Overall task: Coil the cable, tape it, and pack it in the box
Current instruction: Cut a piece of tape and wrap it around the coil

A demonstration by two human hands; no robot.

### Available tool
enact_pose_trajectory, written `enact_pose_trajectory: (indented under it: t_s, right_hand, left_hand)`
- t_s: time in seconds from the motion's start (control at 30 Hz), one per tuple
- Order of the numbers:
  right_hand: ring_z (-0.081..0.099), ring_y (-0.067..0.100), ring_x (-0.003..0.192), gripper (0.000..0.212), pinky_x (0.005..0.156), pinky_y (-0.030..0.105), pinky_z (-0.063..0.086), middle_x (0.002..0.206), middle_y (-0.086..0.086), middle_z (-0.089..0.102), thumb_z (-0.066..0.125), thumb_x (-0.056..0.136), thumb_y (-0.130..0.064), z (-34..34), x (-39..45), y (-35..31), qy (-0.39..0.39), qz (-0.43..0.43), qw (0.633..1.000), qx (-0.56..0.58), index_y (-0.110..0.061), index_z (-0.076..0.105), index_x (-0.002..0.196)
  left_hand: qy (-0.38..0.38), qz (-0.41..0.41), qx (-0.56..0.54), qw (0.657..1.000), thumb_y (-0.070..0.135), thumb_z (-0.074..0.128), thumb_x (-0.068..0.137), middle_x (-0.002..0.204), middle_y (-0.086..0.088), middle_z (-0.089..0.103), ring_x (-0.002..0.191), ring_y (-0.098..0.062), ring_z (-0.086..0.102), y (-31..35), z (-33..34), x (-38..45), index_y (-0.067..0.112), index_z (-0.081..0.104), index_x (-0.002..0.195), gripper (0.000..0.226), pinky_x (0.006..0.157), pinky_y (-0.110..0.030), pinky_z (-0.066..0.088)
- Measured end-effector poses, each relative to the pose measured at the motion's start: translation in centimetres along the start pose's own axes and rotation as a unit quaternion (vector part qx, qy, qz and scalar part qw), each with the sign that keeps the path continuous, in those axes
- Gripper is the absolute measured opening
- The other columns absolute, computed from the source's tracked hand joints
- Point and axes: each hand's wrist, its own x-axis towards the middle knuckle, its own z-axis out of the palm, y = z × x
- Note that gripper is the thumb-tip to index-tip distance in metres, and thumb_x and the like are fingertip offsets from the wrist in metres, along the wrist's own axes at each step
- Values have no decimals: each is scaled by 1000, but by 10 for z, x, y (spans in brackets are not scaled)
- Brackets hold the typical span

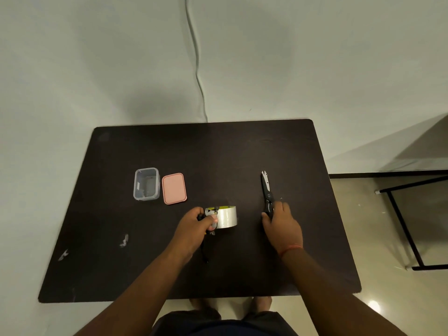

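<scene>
Cable (205,248) in left hand (194,223), one tape roll (225,217)

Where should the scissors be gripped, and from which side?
By the black handles at the near end, coming from the person's side. The scissors lie flat with the blade tips pointing away, and the right hand is already on the handles.

Both arms reach forward; the left hand (196,223) is curled closed, the right hand (282,223) lies palm-down, fingers (284,206) bent.
</scene>
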Motion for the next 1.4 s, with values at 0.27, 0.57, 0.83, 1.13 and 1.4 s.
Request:
enact_pose_trajectory:
  t_s: [0.27, 0.57, 0.83, 1.13, 1.4]
  right_hand:
    - [51, 1, 103, 41, 84, 15, 42, 115, -16, 52, 64, 90, -33, -28, -5, -57, -199, -257, 936, 136, -25, 56, 130]
    - [62, 26, 103, 31, 85, 38, 51, 113, 3, 65, 60, 89, -41, -23, 13, -56, -109, -218, 968, -60, -19, 62, 111]
    - [63, 34, 101, 26, 85, 42, 50, 118, 12, 60, 49, 90, -9, -1, 43, -51, -107, -115, 981, -118, -12, 60, 113]
    - [65, 17, 73, 20, 65, 36, 59, 96, 8, 61, 53, 97, -31, -21, -14, -106, -96, -47, 948, 300, -12, 58, 94]
    - [64, 13, 67, 8, 64, 34, 60, 76, 1, 71, 62, 93, -14, -62, -74, -143, -218, -26, 831, 511, -6, 65, 92]
  left_hand:
    - [-57, 49, 7, 997, 20, 64, 92, 76, 0, 66, 70, -8, 63, 9, -2, -10, 16, 64, 89, 5, 82, -39, 55]
    - [-41, 36, -34, 998, 22, 64, 92, 90, -3, 71, 81, -13, 67, 4, -4, -19, 17, 68, 93, 6, 89, -41, 52]
    - [-54, 25, -207, 976, 13, 63, 93, 89, -13, 65, 66, -8, 57, 0, -20, -34, 8, 72, 97, 10, 92, -42, 52]
    - [-25, 75, -260, 962, 10, 61, 94, 89, -6, 73, 68, -9, 58, 11, -30, -46, 10, 72, 93, 10, 88, -39, 51]
    - [6, 135, -150, 979, 26, 61, 96, 87, 2, 74, 86, -14, 67, 20, -30, -50, 22, 70, 94, 11, 89, -40, 52]
